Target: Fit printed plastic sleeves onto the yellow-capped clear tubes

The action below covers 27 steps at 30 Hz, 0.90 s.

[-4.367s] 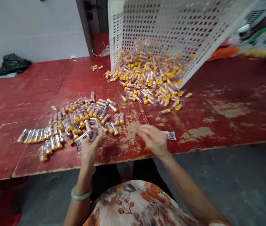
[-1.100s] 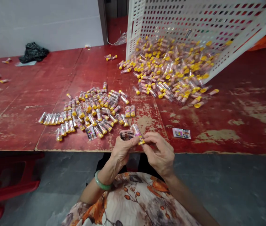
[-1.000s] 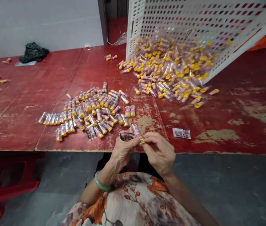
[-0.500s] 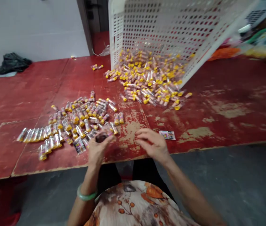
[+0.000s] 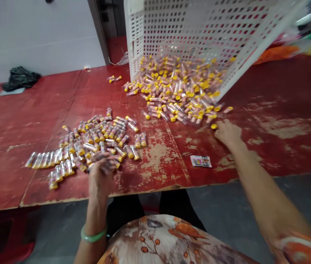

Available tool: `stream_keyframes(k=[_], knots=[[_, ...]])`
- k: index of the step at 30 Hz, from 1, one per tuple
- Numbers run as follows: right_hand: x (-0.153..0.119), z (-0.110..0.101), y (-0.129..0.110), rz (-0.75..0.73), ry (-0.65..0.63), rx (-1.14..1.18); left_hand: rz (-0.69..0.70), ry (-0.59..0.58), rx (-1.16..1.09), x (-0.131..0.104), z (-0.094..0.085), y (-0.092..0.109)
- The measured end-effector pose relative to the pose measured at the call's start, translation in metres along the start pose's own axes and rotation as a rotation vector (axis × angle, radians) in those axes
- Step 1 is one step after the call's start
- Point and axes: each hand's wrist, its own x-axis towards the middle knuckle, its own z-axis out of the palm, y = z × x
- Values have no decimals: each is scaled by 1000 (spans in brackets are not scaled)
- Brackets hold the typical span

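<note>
My left hand (image 5: 102,170), with a green bangle on its wrist, is blurred at the near edge of a pile of wrapped tubes (image 5: 100,132) with yellow caps. Its fingers are curled round something dark and shiny that I cannot make out. Out to the right, my right hand (image 5: 228,135) has its fingertips together at a yellow-capped tube (image 5: 214,126), on the near right edge of a heap of clear tubes (image 5: 182,88) with pinkish contents. A small stack of printed labels (image 5: 200,161) lies between my hands, nearer the right one.
A white perforated basket (image 5: 218,29) lies tipped behind and around the heap on the red table (image 5: 62,88). A black plastic bag (image 5: 20,77) is at the back left. Colourful bags (image 5: 277,53) are at the back right.
My right hand has moved right and away from me to the heap's edge. My left hand has drawn left onto the wrapped pile. The label sheet beside the left hand is no longer visible.
</note>
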Motion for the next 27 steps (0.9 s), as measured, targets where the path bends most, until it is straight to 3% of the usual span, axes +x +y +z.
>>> stream_keyframes(k=[3, 4, 5, 7, 10, 12, 15, 21, 25, 27], knots=[[-30, -12, -17, 47, 69, 137, -75, -33, 33, -11, 20, -25], [-48, -16, -29, 92, 110, 334, -99, -64, 42, -15, 25, -34], [-70, -20, -43, 117, 52, 633, -116, -81, 50, -18, 30, -42], [-120, -26, -77, 73, -152, 844, -140, -93, 59, -24, 38, -54], [-191, -25, -128, 138, -623, 1367, -175, -79, 70, -30, 45, -59], [-219, -20, -153, 207, -729, 1440, -167, -50, 84, -32, 46, -59], [-234, -14, -172, 245, -699, 1276, -109, -5, 100, -34, 43, -59], [-229, -14, -189, 147, -698, 1038, -126, -6, 129, -40, 36, -60], [-227, -12, -190, 99, -698, 1017, -180, -53, 92, -41, 32, -53], [-226, -14, -184, 63, -665, 1021, -133, -10, 49, -39, 30, -50]])
